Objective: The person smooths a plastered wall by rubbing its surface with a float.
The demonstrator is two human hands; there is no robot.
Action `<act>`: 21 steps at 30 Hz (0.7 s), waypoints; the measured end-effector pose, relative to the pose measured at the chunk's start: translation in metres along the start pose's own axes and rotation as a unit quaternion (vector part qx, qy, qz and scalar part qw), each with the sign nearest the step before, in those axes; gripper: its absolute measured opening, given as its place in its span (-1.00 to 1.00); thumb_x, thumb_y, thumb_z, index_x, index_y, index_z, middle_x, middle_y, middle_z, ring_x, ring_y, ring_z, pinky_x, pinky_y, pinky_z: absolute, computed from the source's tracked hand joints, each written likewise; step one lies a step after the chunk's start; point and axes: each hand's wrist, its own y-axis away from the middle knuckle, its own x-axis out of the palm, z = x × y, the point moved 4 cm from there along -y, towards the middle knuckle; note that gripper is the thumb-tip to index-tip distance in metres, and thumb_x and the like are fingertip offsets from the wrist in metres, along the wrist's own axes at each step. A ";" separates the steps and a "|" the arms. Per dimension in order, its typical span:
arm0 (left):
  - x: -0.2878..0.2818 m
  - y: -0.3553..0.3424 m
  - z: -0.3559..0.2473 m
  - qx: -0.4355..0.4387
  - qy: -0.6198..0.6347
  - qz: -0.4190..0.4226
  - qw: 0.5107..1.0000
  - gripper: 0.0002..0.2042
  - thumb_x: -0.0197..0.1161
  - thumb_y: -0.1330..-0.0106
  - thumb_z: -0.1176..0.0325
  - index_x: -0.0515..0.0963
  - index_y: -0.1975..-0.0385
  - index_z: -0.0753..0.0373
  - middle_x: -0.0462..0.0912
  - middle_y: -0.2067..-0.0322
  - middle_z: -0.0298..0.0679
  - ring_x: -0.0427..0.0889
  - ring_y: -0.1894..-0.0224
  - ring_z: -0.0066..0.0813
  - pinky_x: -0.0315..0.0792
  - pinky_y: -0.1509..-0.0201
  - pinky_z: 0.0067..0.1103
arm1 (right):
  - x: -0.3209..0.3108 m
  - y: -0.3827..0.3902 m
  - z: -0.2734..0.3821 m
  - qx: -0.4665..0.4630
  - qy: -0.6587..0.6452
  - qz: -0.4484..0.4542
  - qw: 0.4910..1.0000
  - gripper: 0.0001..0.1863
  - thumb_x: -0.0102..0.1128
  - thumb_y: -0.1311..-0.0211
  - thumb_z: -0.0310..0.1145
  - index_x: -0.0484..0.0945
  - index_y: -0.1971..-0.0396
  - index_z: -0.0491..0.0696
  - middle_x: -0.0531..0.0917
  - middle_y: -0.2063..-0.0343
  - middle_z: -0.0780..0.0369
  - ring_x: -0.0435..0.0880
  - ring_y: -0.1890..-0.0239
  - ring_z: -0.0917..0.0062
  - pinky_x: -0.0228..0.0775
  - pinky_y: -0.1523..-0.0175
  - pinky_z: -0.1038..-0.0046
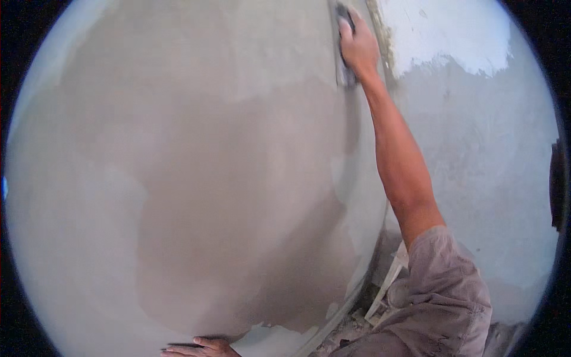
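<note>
High up, beside the corner where two walls meet, my right hand [360, 50] is closed around the handle of a plastering trowel [345, 76]. Its long blade lies along the plastered wall [238, 172], slightly blurred. A darker brown-grey patch spreads over the middle of this wall, with paler grey around it. At the bottom edge, my left hand [208, 347] is only partly in view. Its fingers stretch out to the left at the wall surface, and I see nothing held in them.
On the right stands a second grey wall [476, 160] with a white, ragged-edged patch [446, 33] at its top. Pale debris and a light strip [385, 284] lie low by the corner, partly behind my sleeve. A dark object [557, 184] shows at the far right rim.
</note>
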 end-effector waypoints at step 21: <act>0.014 0.029 0.008 -0.007 0.015 0.060 0.998 -0.27 -0.18 -0.56 -0.15 0.06 -0.54 0.27 -0.07 -0.54 0.17 -0.08 -0.57 0.20 -0.26 -0.56 0.12 | -0.017 0.144 0.156 -0.164 -0.065 0.030 0.984 -0.44 0.20 -0.36 -0.35 0.45 -0.35 -0.04 0.70 0.15 0.06 0.67 0.22 0.17 0.53 0.08 0.30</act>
